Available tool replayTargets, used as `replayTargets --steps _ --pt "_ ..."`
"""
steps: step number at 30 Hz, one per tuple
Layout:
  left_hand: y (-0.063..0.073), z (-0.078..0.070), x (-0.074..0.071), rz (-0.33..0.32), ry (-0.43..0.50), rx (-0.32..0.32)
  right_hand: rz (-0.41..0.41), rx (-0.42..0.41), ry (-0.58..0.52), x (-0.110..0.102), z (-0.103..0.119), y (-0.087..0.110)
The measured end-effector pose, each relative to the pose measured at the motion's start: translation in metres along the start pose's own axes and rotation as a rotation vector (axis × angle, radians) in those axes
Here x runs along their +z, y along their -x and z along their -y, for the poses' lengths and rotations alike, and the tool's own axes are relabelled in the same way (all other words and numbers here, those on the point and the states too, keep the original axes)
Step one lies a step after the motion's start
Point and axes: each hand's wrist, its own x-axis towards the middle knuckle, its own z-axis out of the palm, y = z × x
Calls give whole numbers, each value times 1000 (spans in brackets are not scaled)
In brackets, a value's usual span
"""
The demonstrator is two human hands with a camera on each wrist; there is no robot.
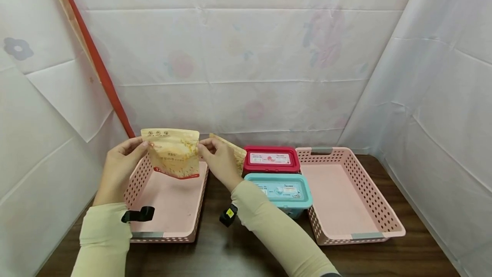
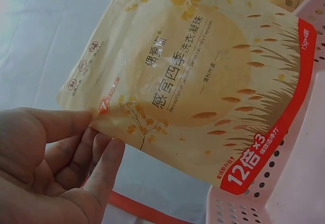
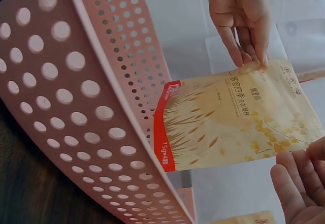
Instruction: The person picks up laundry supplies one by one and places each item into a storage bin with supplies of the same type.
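A cream laundry capsule pouch [image 1: 173,153] with a red strip along its bottom is held up over the left pink basket [image 1: 169,208], its printed front toward me. My left hand [image 1: 121,168] pinches the pouch's left edge between thumb and fingers, also plain in the left wrist view. At the opposite edge, my right hand [image 1: 221,159] pinches the pouch near its upper corner; in the right wrist view these fingers [image 3: 299,178] are partly cut off by the frame. A second similar pouch [image 1: 239,155] stands behind the right hand, which partly hides it.
Right of the hands, a red lidded box [image 1: 271,159] stands behind a light blue lidded box [image 1: 282,189]. Beyond them lies another pink perforated basket [image 1: 346,195]. All rest on a dark wooden table [image 1: 230,255]; white patterned sheets [image 1: 246,54] enclose the back and sides.
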Motion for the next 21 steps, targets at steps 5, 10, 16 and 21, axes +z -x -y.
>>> replayTargets --steps 5,10,16,21 --pt "-5 4 -1 -13 -80 -43 24 7 24 3 -5 -1" --pt "-13 13 -2 10 -58 -67 43 56 96 7 -6 -3" --pt "-23 23 -2 7 -76 -89 113 136 218 12 -8 -4" --pt "-29 30 0 10 -152 -107 192 161 128 15 -14 -6"
